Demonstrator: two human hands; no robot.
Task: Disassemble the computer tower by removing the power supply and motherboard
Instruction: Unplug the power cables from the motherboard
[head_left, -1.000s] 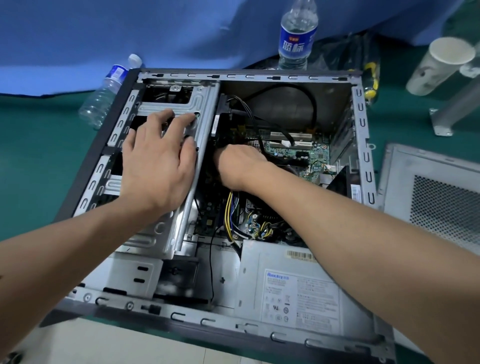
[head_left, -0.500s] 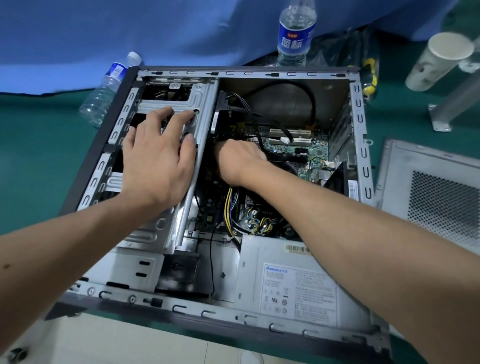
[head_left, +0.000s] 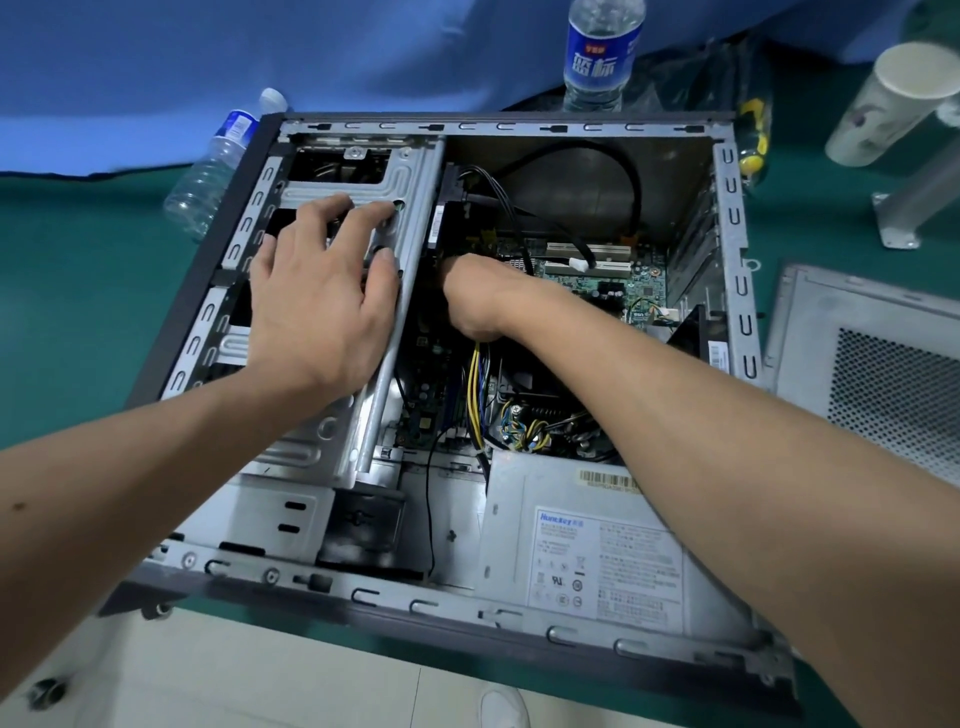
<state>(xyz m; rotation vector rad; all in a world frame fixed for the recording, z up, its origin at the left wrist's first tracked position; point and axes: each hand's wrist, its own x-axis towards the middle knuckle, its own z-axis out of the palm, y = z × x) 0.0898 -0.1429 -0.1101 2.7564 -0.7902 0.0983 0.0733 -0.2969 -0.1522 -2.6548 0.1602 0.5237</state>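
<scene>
At 5 o'clock the power supply sits seated. Left hand, fingers spread, presses the drive cage at 10. Right hand curls over the motherboard at 12; contents hidden. Yanking its cable bundle risks bent pins.

Both hands inside open computer tower

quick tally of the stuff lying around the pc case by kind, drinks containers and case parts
Plastic water bottles: 2, one upright, one lying down
Paper cups: 1
Perforated side panels: 1
Total: 4
</scene>
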